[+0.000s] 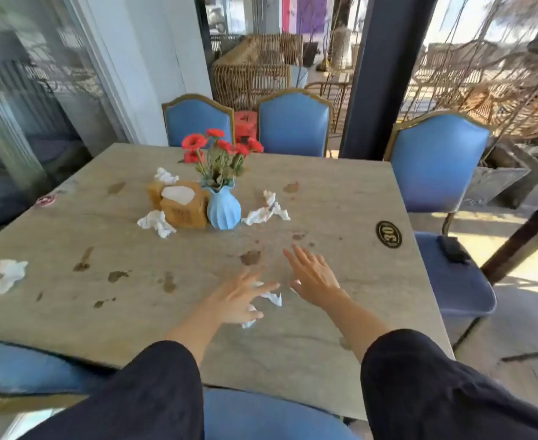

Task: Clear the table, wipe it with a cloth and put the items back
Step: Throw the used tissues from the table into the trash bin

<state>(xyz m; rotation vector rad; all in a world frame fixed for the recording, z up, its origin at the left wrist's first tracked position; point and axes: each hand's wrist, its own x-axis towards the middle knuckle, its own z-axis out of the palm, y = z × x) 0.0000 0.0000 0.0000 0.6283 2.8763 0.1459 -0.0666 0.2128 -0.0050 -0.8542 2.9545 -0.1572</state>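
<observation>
crumpled tissue (274,298) lying on desk (340,201) near front edge, partly under left hand (239,301), fingers spreading wide, gripping nothing yet. right hand (313,276) hovering beside, also wide, empty. likely helping: curling fingers fully round tissue before lifting.

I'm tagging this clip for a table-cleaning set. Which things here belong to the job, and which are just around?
Job: stained table, blue vase of flowers, tissue box, crumpled tissues, left hand, right hand.
Just around: blue chairs, dark object on a chair seat, wicker furniture, number plaque.

"30" — oval plaque (388,235) on table (325,198)
</observation>
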